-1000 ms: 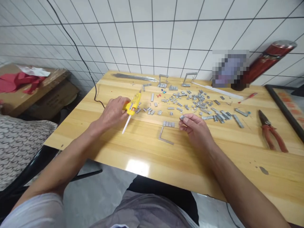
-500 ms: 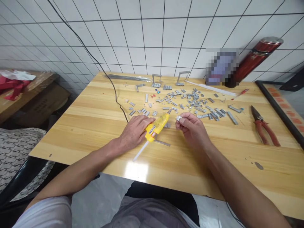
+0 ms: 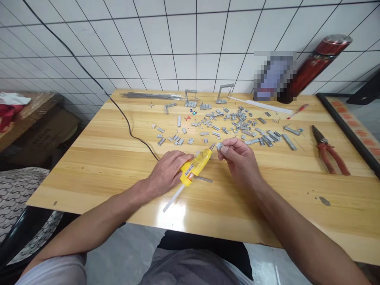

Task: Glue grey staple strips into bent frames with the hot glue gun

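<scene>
My left hand (image 3: 170, 173) is wrapped round a yellow glue gun (image 3: 197, 164), whose metal nozzle points up and right. A white glue stick (image 3: 173, 198) sticks out of its rear end. My right hand (image 3: 239, 158) pinches a small grey metal piece (image 3: 220, 146) between thumb and fingers, right beside the nozzle tip; whether they touch I cannot tell. Under the glue gun lies a thin metal strip (image 3: 203, 179). Many small grey metal pieces (image 3: 240, 118) are scattered on the wooden table (image 3: 237, 215) beyond my hands.
Red-handled pliers (image 3: 328, 152) lie at the right, near a black-edged frame (image 3: 350, 138). A red flask (image 3: 319, 69) stands at the back right. Thin metal rods (image 3: 151, 96) lie along the back edge. A black cable (image 3: 129, 126) crosses the table's left part.
The glue gun's nozzle and the metal piece in my right hand have come closer together. The view has shifted slightly.
</scene>
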The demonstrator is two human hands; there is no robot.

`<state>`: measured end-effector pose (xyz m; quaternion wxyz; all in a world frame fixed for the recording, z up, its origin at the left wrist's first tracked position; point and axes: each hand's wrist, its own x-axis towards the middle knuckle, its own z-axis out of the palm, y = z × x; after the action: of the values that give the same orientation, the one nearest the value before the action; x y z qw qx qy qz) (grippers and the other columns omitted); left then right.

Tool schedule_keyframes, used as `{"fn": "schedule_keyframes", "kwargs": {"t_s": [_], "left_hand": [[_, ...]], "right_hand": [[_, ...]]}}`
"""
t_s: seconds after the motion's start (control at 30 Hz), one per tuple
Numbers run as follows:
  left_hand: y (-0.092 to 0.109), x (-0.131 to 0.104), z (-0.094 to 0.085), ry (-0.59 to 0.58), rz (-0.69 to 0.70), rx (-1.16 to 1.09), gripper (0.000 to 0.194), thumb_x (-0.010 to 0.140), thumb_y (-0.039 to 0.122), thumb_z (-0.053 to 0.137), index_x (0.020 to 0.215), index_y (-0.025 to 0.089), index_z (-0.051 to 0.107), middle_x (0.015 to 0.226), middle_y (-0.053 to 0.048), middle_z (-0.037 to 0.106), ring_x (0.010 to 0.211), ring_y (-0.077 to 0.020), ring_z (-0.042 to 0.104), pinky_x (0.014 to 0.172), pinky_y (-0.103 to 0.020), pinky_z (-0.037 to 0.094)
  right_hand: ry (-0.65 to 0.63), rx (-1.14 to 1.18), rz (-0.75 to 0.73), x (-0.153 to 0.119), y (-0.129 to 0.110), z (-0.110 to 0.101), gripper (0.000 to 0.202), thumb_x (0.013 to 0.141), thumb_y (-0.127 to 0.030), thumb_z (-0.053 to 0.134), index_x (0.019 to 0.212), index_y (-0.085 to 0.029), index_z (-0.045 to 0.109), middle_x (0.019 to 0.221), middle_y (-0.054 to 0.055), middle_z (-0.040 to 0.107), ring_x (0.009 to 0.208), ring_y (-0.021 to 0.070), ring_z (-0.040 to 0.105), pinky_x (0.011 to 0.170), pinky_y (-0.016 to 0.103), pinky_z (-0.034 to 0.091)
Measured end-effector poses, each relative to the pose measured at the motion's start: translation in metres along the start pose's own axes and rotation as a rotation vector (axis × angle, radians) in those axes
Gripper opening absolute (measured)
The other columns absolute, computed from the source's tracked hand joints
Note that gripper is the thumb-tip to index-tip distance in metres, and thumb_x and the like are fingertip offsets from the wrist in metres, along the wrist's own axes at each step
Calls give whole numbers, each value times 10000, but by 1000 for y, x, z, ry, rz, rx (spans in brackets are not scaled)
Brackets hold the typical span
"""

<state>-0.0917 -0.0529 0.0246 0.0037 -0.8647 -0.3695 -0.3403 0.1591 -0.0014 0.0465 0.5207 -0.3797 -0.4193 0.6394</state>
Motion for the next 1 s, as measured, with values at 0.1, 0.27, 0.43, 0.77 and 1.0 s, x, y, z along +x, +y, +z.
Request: {"fn": "schedule_keyframes", "kwargs": {"t_s": [0.1,0.27,0.43,0.77,1.0], "left_hand": [[2,1,-1,-15,3,-9,333,1085,305,512,1390,174,530,1143,-134,738,1003,-222,698,849,-362,566],[2,1,-1,-22,2,-25,339,1082,332,529,1381,173,530,1163,-135,736,1008,-222,700,856,-367,572],[1,0,-1,-37,11,-32,337,1066,237,531,1397,180,525,1160,-132,732,998,-218,693,857,-363,577],[1,-2,-1,-70,-2,-85,326,1076,255,519,1389,170,549,1135,-128,719,989,-211,678,855,-350,569],[3,-2,-2,-63,0,-103,343,1080,247,503,1412,175,553,1129,-129,718,991,-211,675,848,-347,570]], "right_hand": [[-1,2,-3,0,1,0,213,664,-288,898,800,-241,740,631,-45,698,590,107,579,626,259,465],[-12,-6,-20,1,4,0,197,674,-292,896,794,-239,748,617,-51,685,581,101,573,616,253,459],[-17,-25,-25,2,6,-1,212,679,-317,896,802,-236,743,624,-49,682,577,107,577,618,267,471],[-15,-78,-56,1,9,-3,215,710,-337,898,821,-236,743,668,-40,691,621,117,604,653,278,514],[-24,-90,-81,0,12,-6,196,747,-340,892,848,-240,756,687,-38,713,641,120,635,679,281,537]]}}
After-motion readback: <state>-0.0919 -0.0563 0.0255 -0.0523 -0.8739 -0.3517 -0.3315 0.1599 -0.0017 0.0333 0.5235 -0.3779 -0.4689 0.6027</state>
